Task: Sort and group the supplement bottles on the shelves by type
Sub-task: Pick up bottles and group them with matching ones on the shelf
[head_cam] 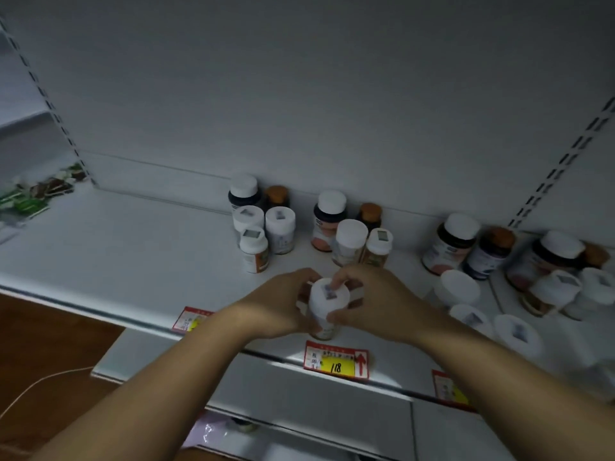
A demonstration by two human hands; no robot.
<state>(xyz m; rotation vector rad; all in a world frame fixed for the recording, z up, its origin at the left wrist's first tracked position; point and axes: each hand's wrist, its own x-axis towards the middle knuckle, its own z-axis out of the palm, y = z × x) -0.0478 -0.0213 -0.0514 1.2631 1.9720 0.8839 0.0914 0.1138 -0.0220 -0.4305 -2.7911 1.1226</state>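
Note:
A white-capped supplement bottle (327, 302) stands at the front edge of the white shelf (133, 247). My left hand (279, 307) grips its left side and my right hand (372, 297) grips its right side, a finger resting on the cap. Other bottles seem partly hidden behind my hands. Behind, a cluster of white-capped bottles (263, 227) with one orange-capped bottle (277, 196) stands left of centre. A second cluster (349, 227) sits just behind my hands. More bottles (499, 254) crowd the right side.
Green and brown packets (36, 194) lie at the shelf's far left. Red and yellow price tags (336, 361) hang on the front rail. A lower shelf (299, 394) juts out below. A white cable (40, 384) runs over the brown floor at bottom left.

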